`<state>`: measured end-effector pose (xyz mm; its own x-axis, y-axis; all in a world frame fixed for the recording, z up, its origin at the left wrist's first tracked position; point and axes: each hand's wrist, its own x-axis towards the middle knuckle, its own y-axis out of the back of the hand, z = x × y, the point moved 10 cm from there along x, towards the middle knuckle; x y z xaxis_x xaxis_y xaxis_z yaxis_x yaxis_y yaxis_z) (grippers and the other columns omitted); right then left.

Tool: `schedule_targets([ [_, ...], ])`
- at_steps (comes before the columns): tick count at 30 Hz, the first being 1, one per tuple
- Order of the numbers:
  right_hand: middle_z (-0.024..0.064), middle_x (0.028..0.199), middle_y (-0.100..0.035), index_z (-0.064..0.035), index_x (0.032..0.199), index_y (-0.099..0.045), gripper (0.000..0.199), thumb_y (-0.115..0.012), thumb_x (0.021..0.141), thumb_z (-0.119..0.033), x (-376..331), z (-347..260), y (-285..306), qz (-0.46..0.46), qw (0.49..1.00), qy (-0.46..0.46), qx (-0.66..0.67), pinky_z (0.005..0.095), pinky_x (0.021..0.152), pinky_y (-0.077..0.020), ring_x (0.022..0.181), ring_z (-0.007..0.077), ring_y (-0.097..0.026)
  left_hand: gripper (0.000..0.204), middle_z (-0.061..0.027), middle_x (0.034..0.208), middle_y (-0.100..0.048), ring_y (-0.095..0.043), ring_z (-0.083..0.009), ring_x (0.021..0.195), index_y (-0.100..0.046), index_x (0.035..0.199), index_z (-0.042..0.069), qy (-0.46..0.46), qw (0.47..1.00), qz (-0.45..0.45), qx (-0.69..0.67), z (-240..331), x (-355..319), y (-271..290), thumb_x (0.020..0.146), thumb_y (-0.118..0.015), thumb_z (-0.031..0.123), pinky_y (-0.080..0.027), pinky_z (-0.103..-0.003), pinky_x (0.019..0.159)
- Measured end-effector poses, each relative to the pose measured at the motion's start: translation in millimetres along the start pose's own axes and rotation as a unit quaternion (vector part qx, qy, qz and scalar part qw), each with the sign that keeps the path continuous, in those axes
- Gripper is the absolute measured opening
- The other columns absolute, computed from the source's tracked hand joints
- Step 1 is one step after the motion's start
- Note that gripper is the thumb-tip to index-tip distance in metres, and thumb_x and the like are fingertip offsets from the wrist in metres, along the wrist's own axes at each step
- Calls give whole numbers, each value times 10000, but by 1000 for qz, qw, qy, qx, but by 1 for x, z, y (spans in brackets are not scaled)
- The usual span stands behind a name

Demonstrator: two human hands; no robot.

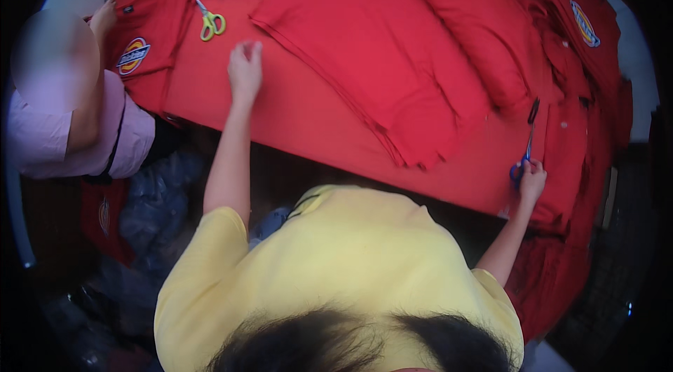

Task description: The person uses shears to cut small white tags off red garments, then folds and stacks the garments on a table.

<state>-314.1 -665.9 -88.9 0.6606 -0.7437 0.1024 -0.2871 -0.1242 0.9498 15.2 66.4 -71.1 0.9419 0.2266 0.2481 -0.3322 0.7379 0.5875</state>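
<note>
Right hand (531, 179) grips blue scissors (526, 151) ready to cut – left hand (245, 67) fingers loosely curled, empty, steadying red fabric (392, 71) on tabletop (280, 116)

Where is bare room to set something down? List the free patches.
Free: the red tabletop between the left hand and the stack of red garments. Smaller strip along the near edge toward the right hand, which holds blue-handled scissors. Crowded: right side, and the far left by the yellow-green scissors.

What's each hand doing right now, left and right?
Left hand: loosely curled on the red cloth, holding nothing visible.
Right hand: closed on the blue-handled scissors.
</note>
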Motion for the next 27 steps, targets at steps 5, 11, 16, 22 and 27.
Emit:
schedule_targets([
  [5, 234, 1058, -524, -149, 1238, -569, 404, -547, 905, -378, -64, -38, 15, 53, 997, 40, -49, 463, 852, -426, 1013, 405, -520, 549, -198, 1071, -607, -589, -341, 1009, -520, 1233, 94, -151, 965, -1, 216, 28, 53, -51, 817, -665, 422, -467, -404, 856],
  [11, 200, 1038, -528, -130, 1249, -538, 412, -535, 913, -368, -76, -32, 6, 28, 998, 58, -24, 463, 846, -427, 1010, 387, -526, 374, -130, 934, -657, -629, -282, 849, -634, 1052, 54, -135, 977, 100, 132, 39, 63, -27, 830, -668, 352, -488, -388, 760],
  [16, 211, 1133, -527, -111, 1261, -498, 443, -560, 890, -345, -62, -28, 17, 97, 995, -5, -33, 456, 870, -430, 1040, 386, -525, 394, -119, 811, -631, -627, -266, 779, -649, 920, 38, -78, 984, -144, 72, 80, -51, -69, 869, -604, 426, -471, -382, 684],
  [22, 219, 1155, -542, -87, 1262, -498, 476, -587, 857, -321, -23, -29, 14, 26, 993, -19, -117, 456, 879, -442, 1062, 392, -539, 455, -97, 730, -605, -611, -295, 656, -616, 773, 40, -161, 943, -274, 103, 164, -191, -125, 827, -620, 492, -478, -401, 600],
  [27, 206, 1026, -609, -48, 1210, -552, 429, -582, 852, -283, -8, -2, 4, -49, 995, 29, -83, 447, 843, -462, 956, 393, -596, 419, -115, 642, -592, -600, -311, 630, -607, 746, 28, -178, 945, -237, 139, 161, -194, -134, 869, -595, 428, -457, -393, 578],
])
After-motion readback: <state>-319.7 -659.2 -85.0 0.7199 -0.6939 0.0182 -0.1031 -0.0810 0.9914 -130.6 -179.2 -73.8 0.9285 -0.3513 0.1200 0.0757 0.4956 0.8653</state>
